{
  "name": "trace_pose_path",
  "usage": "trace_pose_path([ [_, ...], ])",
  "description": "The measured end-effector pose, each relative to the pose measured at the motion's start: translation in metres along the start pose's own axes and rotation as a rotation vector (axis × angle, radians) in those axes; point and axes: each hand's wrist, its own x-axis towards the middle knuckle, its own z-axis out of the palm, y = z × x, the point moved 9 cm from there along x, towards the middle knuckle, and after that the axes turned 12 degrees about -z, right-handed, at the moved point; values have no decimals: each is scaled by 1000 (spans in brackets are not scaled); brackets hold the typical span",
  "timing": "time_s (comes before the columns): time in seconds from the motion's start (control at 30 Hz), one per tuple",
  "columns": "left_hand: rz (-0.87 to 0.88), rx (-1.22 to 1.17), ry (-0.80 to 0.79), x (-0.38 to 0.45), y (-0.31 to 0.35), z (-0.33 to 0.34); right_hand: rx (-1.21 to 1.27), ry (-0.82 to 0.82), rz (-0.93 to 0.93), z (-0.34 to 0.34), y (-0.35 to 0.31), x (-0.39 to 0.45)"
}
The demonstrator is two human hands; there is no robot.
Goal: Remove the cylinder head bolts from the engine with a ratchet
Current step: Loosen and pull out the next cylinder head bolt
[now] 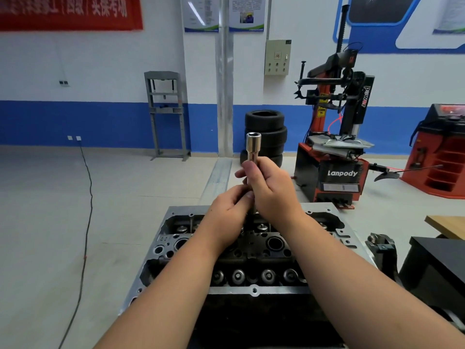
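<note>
Both hands meet above the middle of the cylinder head (251, 250), which lies face-up in the lower centre of the view with its valve springs (253, 276) in a row along the near side. The right hand (270, 187) has its grip clenched around the upper part of a long chrome tool shaft (253, 147), fingers wrapped over it and thumb across the front; the shaft stands nearly upright, and its open socket-like end points up, clear above the hand. The left hand (230, 206) sits just below and beside the right, its fingertips pinching the lower, darker part of the same shaft where it drops toward the head. Whether the lower end is seated on a bolt cannot be told, since the hands hide it. Beyond the engine, on the workshop floor, a stack of tyres (266, 134) stands by the blue-and-white wall, with a red and black tyre changer (337, 152) to its right and a grey press frame (167, 114) to its left.
</note>
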Motion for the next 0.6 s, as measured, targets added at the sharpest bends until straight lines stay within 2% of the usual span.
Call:
trace_pose_path([
  [0.17,30,85,56,1,2,-6,-28,-13,-24,1,-3,0],
  [0.27,9,34,83,1,2,-10,-70,25,-14,-3,-3,0],
  [0.37,0,25,112,2,-1,-12,-131,36,-80,-3,-8,0],
  [0.5,-23,-49,26,1,-3,-4,-127,-22,-59,0,-6,0],
  [0.6,16,15,16,-1,3,-3,-86,-39,-37,2,-5,-1],
])
